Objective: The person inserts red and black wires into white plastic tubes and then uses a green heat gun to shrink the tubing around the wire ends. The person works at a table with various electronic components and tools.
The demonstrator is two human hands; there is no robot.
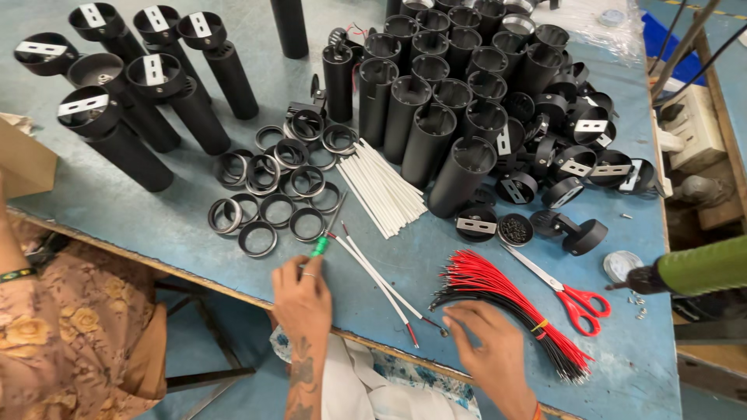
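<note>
Fingers of the left hand (302,299) curl loosely at the table's near edge, tips by the green-handled small screwdriver (321,245); whether they grip it or only touch it I cannot tell. Fingers of the right hand (489,342) are bent down, tips pinching at the stripped end of a thin white sleeved wire (381,284), just beside the bundle of red and black wires (510,311) tied with a yellow band.

Head view, single camera, looking down on the worn blue worktable (179,225).
- White sleeved wires: two or three lie loose, slanting between the two hands, red tips showing at both ends.
- Behind them: a fan of white sleeving tubes (385,190), a cluster of black and steel rings (272,183), many upright black cylindrical housings (436,101).
- Far left: black housings fitted with bracket plates (124,101), lying tilted.
- Right of the bundle: red-handled scissors (572,299), apart from both hands. A green-bodied power tool (692,268) juts in from the right edge.
- Another person in a floral garment (70,334) sits at the left, hands not at work here.

Judgement: the step in hand looks like sorting out one sleeved lead, the right fingertips at its bared end. The next move would call for a firm pinch on that thin end and a clean lift clear of the neighbouring leads, without dragging the tied bundle.
</note>
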